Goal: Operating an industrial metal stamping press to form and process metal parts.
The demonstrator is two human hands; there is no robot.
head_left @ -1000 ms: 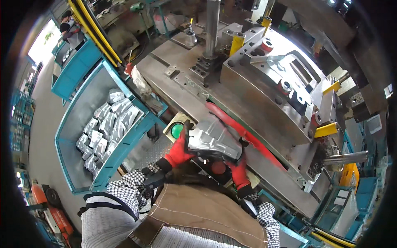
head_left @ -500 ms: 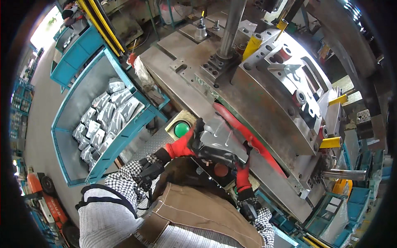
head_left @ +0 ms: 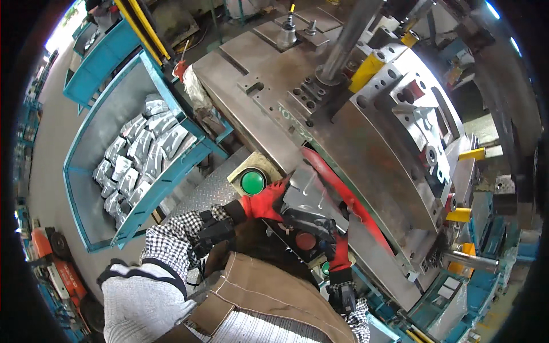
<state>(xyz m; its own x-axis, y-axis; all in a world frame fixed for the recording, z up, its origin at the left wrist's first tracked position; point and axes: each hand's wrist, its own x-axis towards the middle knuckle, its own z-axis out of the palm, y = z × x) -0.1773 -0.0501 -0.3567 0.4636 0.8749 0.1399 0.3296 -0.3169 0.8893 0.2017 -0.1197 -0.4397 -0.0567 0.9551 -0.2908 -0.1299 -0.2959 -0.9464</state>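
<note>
My left hand (head_left: pixel 266 202), in a red and black work glove, grips the left edge of a grey stamped sheet-metal part (head_left: pixel 311 195). My right hand (head_left: pixel 338 247), gloved alike, is closed on the part's right lower corner. The part is tilted, its embossed face toward me, in front of the steel die's (head_left: pixel 366 148) near edge. Behind it a long red strip (head_left: pixel 343 191) runs along the foot of the die. Just left of my left hand is a green push button (head_left: pixel 252 182) on a box. Below the part sits a red button (head_left: pixel 305 240). Some fingertips are hidden by the part.
A blue metal bin (head_left: pixel 86 226) at left holds several similar stamped parts (head_left: pixel 137 148). A thick steel post (head_left: pixel 349 46) rises from the press bed (head_left: pixel 234 80). Yellow posts stand at the far left. An orange vehicle (head_left: pixel 66 274) is parked at lower left.
The part has come slightly toward me, away from the red strip, still in both hands. My left hand's fingers have shifted on its edge. The whole view has turned a little.
</note>
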